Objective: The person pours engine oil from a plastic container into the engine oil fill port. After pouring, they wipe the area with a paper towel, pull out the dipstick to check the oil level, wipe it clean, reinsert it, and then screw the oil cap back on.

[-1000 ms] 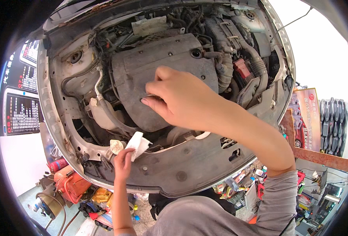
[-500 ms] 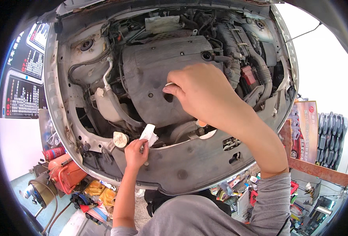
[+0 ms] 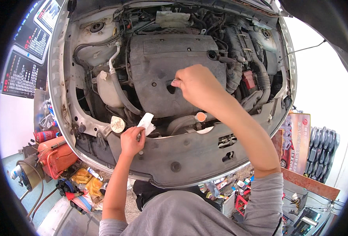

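A crumpled white paper-like wad is pinched by the left hand, jutting past the fingertips: probably light, soft, easily torn, best gripped by its bunched folds. Above the dark-grey plastic engine cover, the right hand is curled closed; what's held can't be told.

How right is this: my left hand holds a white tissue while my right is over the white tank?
One thing's off: your right hand is over the engine cover, as the head view shows. Your left hand does hold the white tissue.
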{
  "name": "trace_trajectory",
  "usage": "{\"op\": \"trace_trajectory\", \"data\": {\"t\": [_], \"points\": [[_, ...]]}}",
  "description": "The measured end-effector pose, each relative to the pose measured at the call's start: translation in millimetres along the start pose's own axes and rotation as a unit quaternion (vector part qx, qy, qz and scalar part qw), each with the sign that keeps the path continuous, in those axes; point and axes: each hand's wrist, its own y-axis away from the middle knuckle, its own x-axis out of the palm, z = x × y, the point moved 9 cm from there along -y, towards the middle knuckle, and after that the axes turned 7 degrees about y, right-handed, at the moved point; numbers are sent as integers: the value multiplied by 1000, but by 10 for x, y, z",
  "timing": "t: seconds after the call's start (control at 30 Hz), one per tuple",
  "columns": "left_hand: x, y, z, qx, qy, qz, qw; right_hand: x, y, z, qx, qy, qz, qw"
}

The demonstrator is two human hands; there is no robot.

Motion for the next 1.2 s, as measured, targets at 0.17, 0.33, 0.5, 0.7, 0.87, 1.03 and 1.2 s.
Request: {"op": "trace_trajectory", "data": {"t": [0.17,0.33,0.5,0.7,0.87,1.03,1.2], "points": [[-21,10,4,6,-1,-8,1000,676,-184,-374,37,-36,19,998],[-37,24,17,-2,4,-16,1000,1590,-361,-729,93,-13,90,992],[-86,41,35,3,16,-32,999,2129,-432,-969,177,-31,122,976],[-95,115,221,-72,26,-38,996,2198,-529,-1136,195,-39,155,968],[-109,138,265,-82,67,-59,993,2334,-639,-1247,196,-2,166,966],[-100,117,268,-86,67,-62,992,2351,-571,-1366,212,-84,218,949],[-109,130,248,-74,56,-65,994,2262,-496,-1384,257,-134,255,923]]}}
